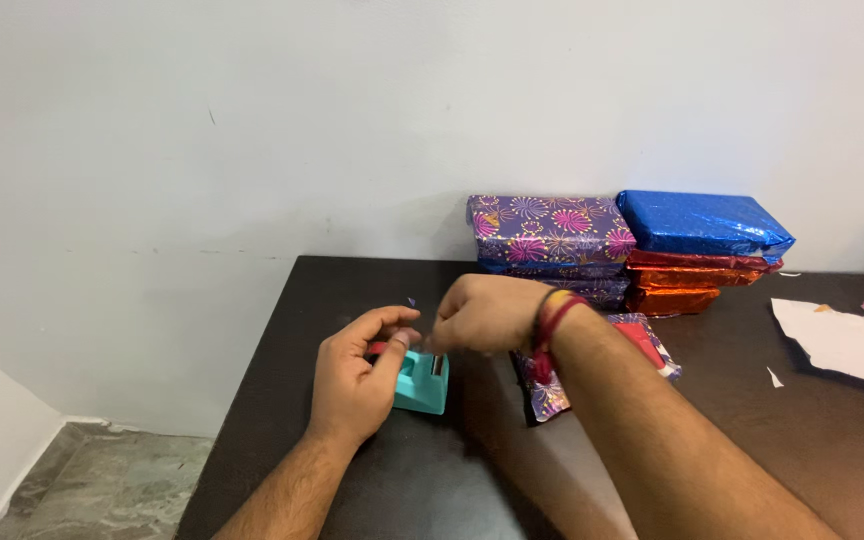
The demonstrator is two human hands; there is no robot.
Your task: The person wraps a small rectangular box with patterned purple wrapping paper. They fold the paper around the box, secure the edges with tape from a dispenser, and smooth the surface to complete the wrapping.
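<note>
A small turquoise tape dispenser (423,385) sits on the dark table (432,480). My left hand (357,375) rests on its left side, thumb on top, holding it down. My right hand (487,312) hovers just above the dispenser with fingertips pinched together, apparently on a strip of clear tape that is too thin to make out. Under my right wrist lies a partly wrapped box (592,370) in purple patterned paper with red showing.
Against the wall stand two stacks of wrapped boxes: purple patterned ones (549,232) and a shiny blue one (702,222) over red-orange ones (687,280). White paper (847,340) and small scraps lie at the right. The table's left edge drops to a stone floor (92,480).
</note>
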